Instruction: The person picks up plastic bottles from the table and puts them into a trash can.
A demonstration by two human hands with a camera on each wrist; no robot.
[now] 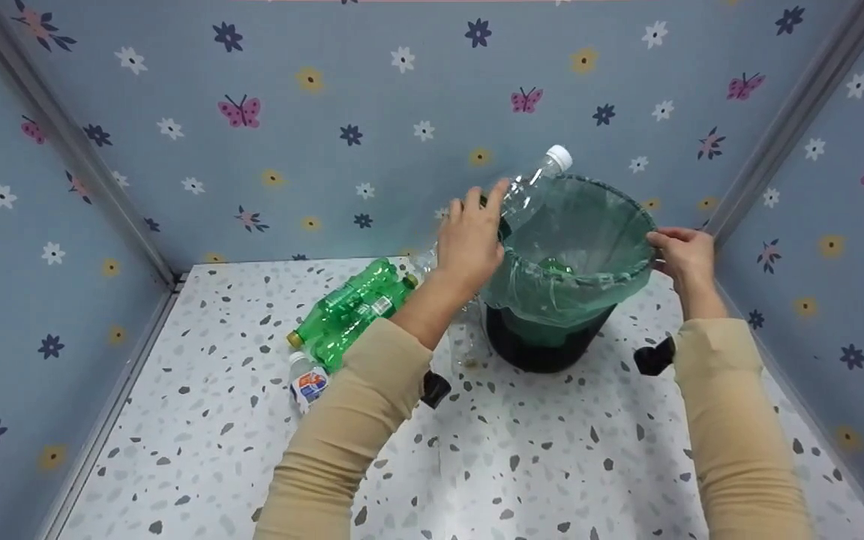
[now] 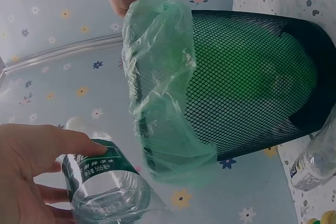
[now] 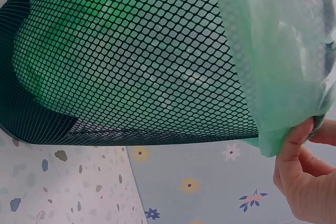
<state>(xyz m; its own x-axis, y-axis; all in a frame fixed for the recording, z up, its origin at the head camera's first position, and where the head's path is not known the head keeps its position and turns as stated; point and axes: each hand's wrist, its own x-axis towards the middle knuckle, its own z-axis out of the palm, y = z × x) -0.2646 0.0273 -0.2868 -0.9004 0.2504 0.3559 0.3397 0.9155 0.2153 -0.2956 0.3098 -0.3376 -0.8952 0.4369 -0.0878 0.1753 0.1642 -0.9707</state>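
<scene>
My left hand (image 1: 469, 244) grips a clear plastic bottle (image 1: 528, 193) with a white cap, tilted across the left rim of the waste bin. In the left wrist view, my thumb lies on the bottle's dark green label (image 2: 102, 163). The black mesh bin (image 1: 537, 360) is lined with a translucent green bag (image 1: 552, 296) folded over its rim. On the bin's right side, my right hand (image 1: 691, 259) pinches the rim and bag edge between thumb and fingers (image 3: 299, 140). Green shapes inside the bin show through the mesh.
Several green bottles (image 1: 349, 304) lie on the speckled surface left of the bin. Near them is a small bottle (image 1: 307, 382) with an orange and blue label. A clear bottle (image 1: 466, 341) lies right beside the bin. A flowered wall (image 1: 372, 150) stands behind.
</scene>
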